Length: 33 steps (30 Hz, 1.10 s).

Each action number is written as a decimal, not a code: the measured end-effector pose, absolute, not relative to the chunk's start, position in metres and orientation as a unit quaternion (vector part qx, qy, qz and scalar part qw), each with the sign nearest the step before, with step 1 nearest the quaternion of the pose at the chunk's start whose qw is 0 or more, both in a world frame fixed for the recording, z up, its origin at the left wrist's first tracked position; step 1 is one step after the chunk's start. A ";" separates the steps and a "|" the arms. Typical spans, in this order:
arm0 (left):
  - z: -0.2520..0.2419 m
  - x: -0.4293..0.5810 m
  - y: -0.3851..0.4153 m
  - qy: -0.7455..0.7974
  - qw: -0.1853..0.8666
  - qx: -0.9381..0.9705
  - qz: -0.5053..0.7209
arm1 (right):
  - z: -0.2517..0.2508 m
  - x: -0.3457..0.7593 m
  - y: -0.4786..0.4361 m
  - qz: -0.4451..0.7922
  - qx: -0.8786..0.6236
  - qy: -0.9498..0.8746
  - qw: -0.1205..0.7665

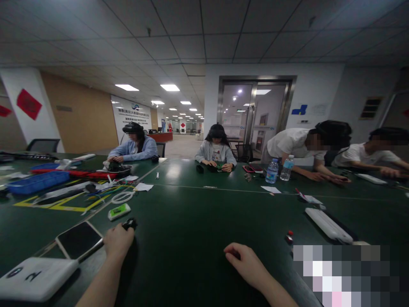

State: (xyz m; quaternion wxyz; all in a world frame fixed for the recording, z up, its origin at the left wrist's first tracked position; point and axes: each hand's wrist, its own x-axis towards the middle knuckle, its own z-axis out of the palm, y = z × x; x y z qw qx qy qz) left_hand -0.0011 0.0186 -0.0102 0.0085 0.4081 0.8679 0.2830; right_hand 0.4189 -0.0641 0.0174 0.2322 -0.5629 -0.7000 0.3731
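My left hand (119, 238) is closed around a small black object (130, 224) whose kind I cannot make out. It is just above the dark green table (191, 221), beside a dark-screened tablet-like device (79, 240) with a pale rim. A white and green packet (119, 212) lies just beyond this hand. My right hand (246, 262) rests near the table surface, its fingers loosely curled with a gap at the thumb and nothing visible in them. To its right stands a small black thing with a red top (289, 236).
A white box (35, 279) lies at lower left. Cables (123, 197) and a blue tray (38, 182) crowd the left side. Two water bottles (272, 171) stand at the right, beyond a long white device (329, 226). Several people (215, 149) sit or lean around the table.
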 end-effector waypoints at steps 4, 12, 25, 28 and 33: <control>-0.007 0.000 0.017 0.878 0.007 0.408 0.250 | 0.015 0.418 -0.063 0.360 -0.562 -0.707 0.233; 0.001 0.002 0.012 0.885 0.019 0.416 0.208 | 0.015 0.420 -0.063 0.371 -0.560 -0.702 0.236; 0.018 0.071 -0.006 0.779 0.084 0.589 0.198 | 0.013 0.420 -0.063 0.385 -0.557 -0.693 0.248; 0.021 0.126 -0.027 0.592 0.208 0.751 0.208 | 0.013 0.417 -0.064 0.368 -0.555 -0.696 0.267; 0.028 0.179 -0.062 0.421 0.296 0.838 0.184 | 0.029 0.406 -0.074 0.314 -0.527 -0.730 0.301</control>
